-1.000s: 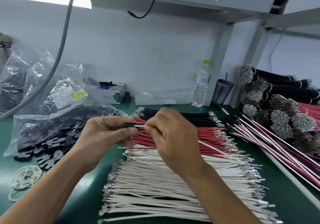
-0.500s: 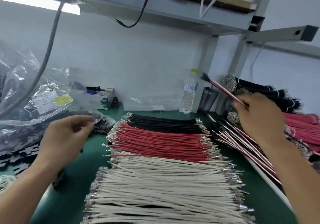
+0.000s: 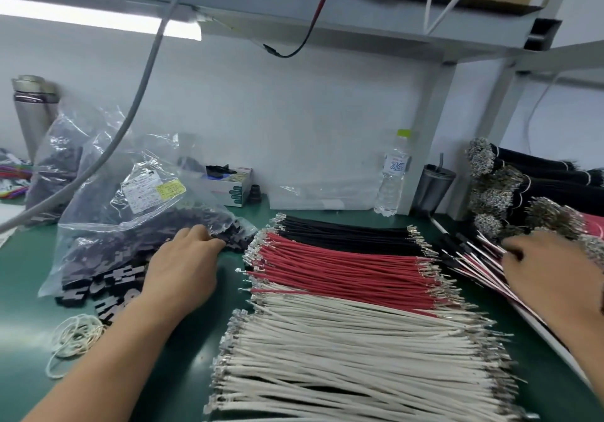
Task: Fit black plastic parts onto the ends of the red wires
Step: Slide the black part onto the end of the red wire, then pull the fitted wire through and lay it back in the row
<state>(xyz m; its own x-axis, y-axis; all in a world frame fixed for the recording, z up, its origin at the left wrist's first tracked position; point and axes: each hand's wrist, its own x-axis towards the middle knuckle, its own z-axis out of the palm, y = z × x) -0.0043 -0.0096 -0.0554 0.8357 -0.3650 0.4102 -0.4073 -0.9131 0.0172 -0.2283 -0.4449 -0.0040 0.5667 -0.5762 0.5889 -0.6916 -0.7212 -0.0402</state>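
Observation:
A row of red wires [image 3: 343,274] with metal terminals lies mid-table, between black wires [image 3: 343,232] and white wires [image 3: 359,356]. At the left, black plastic parts [image 3: 108,294] spill out of a clear bag [image 3: 108,212]. My left hand [image 3: 186,268] reaches to the bag's mouth, its fingertips touching the parts there. My right hand [image 3: 549,277], blurred, rests with loose fingers on the pile of fitted wires [image 3: 474,263] at the right and holds nothing that I can see.
Tied bundles of black and red wires [image 3: 523,192] are stacked at the far right. A water bottle [image 3: 392,179], a dark cup [image 3: 433,192] and a small box [image 3: 237,187] stand by the wall. Rubber bands [image 3: 76,336] lie front left. A grey cable [image 3: 143,88] hangs overhead.
My right hand carried the fitted wire to the right and laid it on the pile. My left hand moved back to the black parts at the bag.

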